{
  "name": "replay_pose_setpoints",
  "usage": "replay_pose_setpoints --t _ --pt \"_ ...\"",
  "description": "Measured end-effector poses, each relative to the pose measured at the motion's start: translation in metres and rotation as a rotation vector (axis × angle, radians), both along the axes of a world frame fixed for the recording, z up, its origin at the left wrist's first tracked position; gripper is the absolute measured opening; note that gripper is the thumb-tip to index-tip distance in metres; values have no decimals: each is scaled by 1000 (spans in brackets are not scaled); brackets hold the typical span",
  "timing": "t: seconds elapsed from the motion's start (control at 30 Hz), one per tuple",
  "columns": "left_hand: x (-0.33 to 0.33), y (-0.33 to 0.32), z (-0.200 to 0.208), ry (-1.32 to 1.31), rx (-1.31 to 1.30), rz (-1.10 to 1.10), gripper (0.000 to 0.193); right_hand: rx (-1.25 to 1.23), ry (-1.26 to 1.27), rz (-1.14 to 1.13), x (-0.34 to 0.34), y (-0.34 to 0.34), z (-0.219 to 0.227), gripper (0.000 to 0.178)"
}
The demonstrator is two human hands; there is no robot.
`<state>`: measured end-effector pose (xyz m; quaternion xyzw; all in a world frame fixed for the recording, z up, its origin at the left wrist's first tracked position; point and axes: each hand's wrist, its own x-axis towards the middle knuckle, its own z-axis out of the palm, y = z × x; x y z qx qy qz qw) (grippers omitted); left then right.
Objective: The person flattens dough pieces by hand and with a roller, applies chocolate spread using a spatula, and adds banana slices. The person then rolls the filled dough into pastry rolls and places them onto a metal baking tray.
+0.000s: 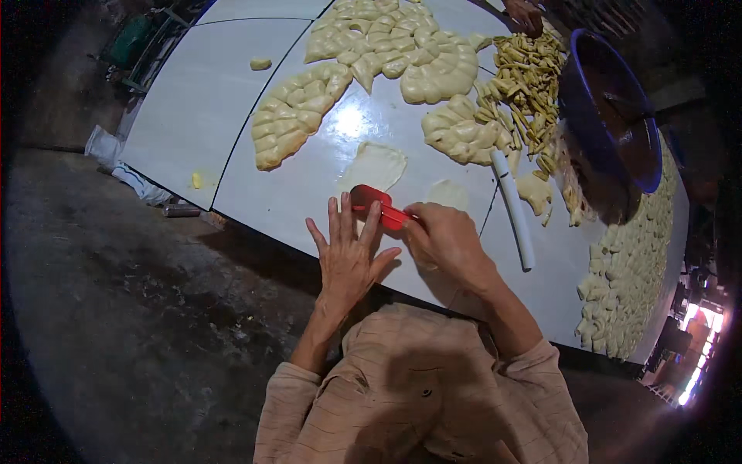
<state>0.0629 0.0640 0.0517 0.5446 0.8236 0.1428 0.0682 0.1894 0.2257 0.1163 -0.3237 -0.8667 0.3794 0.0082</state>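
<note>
In my right hand [444,240] is the handle of a red broad-ended hand tool [394,217], low over the near edge of the white table. My left hand [345,251] lies with fingers spread, its fingertips at the tool's broad end. Just beyond them is a thin, flattened sheet of dough [379,164]. A smaller flattened round of dough [448,195] lies by my right hand. Right of that, a white rolling pin [513,210] rests at a slant. Whatever lies beneath the tool is mostly hidden by my hands.
Scored dough slabs [297,112] cover the table's far middle. A heap of yellowish strips [529,69] sits beside a blue basin [576,100] of brown mixture. Many shaped dough pieces [626,278] fill the right end. Another person's hand [525,14] reaches in at the far side.
</note>
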Motion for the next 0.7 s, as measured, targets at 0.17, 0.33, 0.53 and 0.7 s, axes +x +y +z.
replay_pose_setpoints --t 0.17,0.33,0.53,0.7 --pt "-17 -5 -10 9 -83 59 87 7 -83 26 -7 -2 7 28" --pt "-22 -11 -16 36 -102 35 85 -47 -79 -99 18 9 31 29" --pt "-25 -20 -12 31 -126 -44 78 -248 55 -312 45 33 38 32" --pt "-21 -11 -10 49 -158 42 76 -239 232 -542 111 91 35 28"
